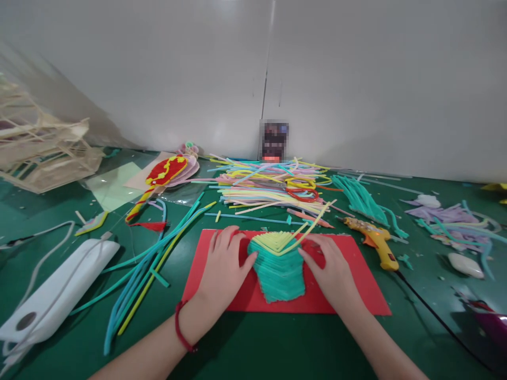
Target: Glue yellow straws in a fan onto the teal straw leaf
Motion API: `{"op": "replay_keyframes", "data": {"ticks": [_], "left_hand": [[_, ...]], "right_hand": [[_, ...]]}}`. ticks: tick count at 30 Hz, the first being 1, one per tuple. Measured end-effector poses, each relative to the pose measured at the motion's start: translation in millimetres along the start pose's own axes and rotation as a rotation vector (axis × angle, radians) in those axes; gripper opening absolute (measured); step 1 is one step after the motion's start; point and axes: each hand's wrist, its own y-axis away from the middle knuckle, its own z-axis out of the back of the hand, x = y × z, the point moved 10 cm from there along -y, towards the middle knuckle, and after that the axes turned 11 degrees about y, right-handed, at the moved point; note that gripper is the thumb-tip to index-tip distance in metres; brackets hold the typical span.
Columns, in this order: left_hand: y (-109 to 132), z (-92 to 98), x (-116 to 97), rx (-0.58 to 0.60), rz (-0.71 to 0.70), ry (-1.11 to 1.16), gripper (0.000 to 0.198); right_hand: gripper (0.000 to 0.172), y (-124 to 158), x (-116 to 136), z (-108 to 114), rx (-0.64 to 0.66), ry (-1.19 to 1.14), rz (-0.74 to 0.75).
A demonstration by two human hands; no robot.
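Plainly, from my distant seat, I take the teal panel (282, 279) as the centre of my clock, with twelve pointing away from the wearer. It lies flat on a red board (358, 274), which I judge serves as a work mat over the green table (261, 348). Pale yellow strips (273, 241) form a V-shaped layer across its twelve o'clock end, and one loose strand (317, 217) sticks out toward one o'clock.

My wearer's hands sit apart, framing the panel. The left hand (224, 264) is at nine, its thumb spread from the fingers, with the thumb tip against the panel's edge — probably to keep it from sliding. The right hand (331, 266) is at three, thumb and forefinger at the opposite edge, close to the strand's base; I cannot tell whether they pinch anything.

Between two and three rests a yellow glue gun (374, 240), its nozzle turned away from the wearer, perhaps so the handle stays reachable and the hot end clear of the wrist. The heap of coloured strips (257, 198) lies at twelve, presumably for an easy pick by either hand. A teal bundle (362, 200) sits between one and two, and a white power strip (63, 287) at nine — out past the left forearm.
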Motion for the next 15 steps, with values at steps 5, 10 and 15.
{"op": "replay_keyframes", "data": {"ticks": [5,10,15], "left_hand": [[-1,-13.3,9,0.06,0.028,0.17,0.023],[-3,-16.5,15,0.062,0.081,0.315,0.019],[-4,-15.5,13,0.082,0.111,0.428,0.025]], "right_hand": [[0.032,1,-10,-10,0.062,-0.121,-0.088],[0.03,3,-20,-15,0.078,-0.297,-0.192],[0.029,3,-21,-13,0.109,-0.424,-0.233]]}}
